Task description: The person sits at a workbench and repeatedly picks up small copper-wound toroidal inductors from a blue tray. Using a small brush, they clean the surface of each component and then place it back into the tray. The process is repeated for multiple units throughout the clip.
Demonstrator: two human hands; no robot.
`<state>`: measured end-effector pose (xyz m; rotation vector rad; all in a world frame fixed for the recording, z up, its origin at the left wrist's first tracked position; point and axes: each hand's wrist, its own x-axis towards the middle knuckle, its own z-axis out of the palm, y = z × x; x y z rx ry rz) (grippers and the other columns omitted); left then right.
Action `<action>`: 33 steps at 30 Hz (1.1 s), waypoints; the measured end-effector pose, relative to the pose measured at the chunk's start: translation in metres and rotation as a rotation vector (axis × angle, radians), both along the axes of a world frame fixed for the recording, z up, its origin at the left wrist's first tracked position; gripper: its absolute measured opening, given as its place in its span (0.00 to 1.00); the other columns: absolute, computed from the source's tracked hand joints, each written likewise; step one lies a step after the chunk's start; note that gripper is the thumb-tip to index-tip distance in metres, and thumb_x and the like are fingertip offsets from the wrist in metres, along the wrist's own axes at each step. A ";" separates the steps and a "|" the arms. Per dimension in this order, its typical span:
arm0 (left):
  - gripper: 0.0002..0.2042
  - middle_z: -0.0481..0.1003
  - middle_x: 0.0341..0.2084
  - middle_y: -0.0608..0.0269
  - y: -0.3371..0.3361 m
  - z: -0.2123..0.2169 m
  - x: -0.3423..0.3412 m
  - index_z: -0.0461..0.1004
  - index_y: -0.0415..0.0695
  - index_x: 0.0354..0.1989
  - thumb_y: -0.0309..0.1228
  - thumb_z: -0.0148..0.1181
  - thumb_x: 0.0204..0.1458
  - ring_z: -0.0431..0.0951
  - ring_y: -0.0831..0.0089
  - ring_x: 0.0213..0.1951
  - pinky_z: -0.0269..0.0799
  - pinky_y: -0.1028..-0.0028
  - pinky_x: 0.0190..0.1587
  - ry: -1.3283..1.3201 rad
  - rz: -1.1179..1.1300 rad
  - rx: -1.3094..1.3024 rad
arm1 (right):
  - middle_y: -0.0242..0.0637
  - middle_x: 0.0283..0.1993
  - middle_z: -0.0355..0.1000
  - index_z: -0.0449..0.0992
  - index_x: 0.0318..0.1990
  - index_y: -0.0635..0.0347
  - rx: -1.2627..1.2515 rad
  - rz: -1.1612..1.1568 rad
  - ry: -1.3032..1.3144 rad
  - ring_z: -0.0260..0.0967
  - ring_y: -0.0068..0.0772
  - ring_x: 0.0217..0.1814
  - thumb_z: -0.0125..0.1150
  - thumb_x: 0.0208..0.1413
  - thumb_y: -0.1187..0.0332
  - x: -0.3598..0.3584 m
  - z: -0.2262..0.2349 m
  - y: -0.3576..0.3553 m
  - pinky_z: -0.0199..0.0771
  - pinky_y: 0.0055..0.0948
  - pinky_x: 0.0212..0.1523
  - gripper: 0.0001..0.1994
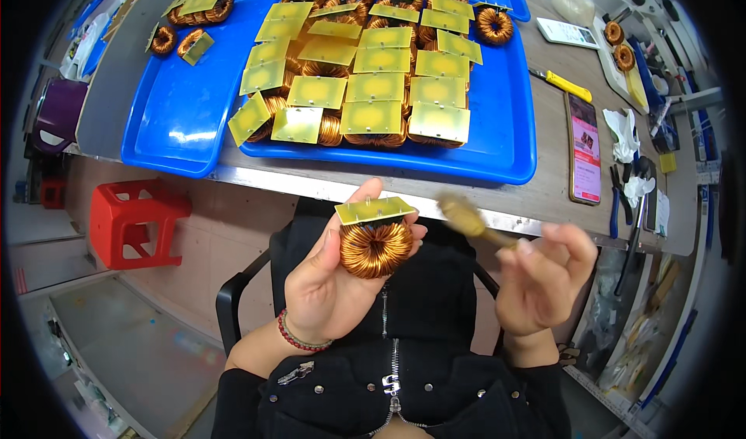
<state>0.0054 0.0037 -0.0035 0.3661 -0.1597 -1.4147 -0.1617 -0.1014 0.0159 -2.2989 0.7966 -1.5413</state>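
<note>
We have the bench [549,148] across the far side, and on it the big tray [509,155], crowded with coils topped by yellow boards; to its left, the small tray [175,132] holds a few more. Our work sits nearer than both, in front of the bench edge, so we would do well to keep the elbows low and steady.

Our left hand [322,287] grasps the coil [376,251], thumb on its left side and fingers wrapped behind and to the right, with its hole turned toward us. That hold looks sound: we should press on the body, not the wire turns, and keep fingertips clear of the top.

Our right hand [542,287] pinches the thin handle of a tool [464,215] just right of the coil; its brownish head is too blurred for us to tell its kind. A light grip suits it, with short strokes or touches rather than a hard push.

The board [375,210] lies on top of the coil, nearly level, and we should keep it so, supporting from below if we bear down. Smallest are the pins [367,200] on its upper face; they look easy to bend, so we should go gently round them.
</note>
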 end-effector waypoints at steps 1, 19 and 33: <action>0.27 0.56 0.57 0.45 -0.001 0.001 -0.002 0.41 0.41 0.64 0.40 0.35 0.60 0.58 0.53 0.58 0.49 0.58 0.61 0.018 -0.013 -0.015 | 0.40 0.38 0.67 0.76 0.27 0.59 0.079 0.163 0.146 0.63 0.26 0.22 0.68 0.34 0.77 0.001 0.001 0.002 0.63 0.21 0.18 0.09; 0.27 0.57 0.53 0.43 -0.003 0.010 -0.001 0.44 0.49 0.64 0.47 0.34 0.59 0.59 0.49 0.57 0.56 0.59 0.59 0.113 -0.155 0.069 | 0.48 0.45 0.62 0.72 0.33 0.63 0.232 0.099 0.100 0.60 0.17 0.21 0.63 0.42 0.81 -0.015 0.003 -0.007 0.61 0.17 0.28 0.09; 0.29 0.55 0.56 0.42 -0.002 0.001 -0.003 0.41 0.50 0.65 0.44 0.39 0.58 0.55 0.49 0.59 0.48 0.56 0.62 -0.112 -0.025 -0.016 | 0.40 0.39 0.69 0.76 0.25 0.55 0.526 0.811 0.511 0.65 0.21 0.19 0.69 0.34 0.74 -0.007 0.014 0.012 0.61 0.17 0.15 0.08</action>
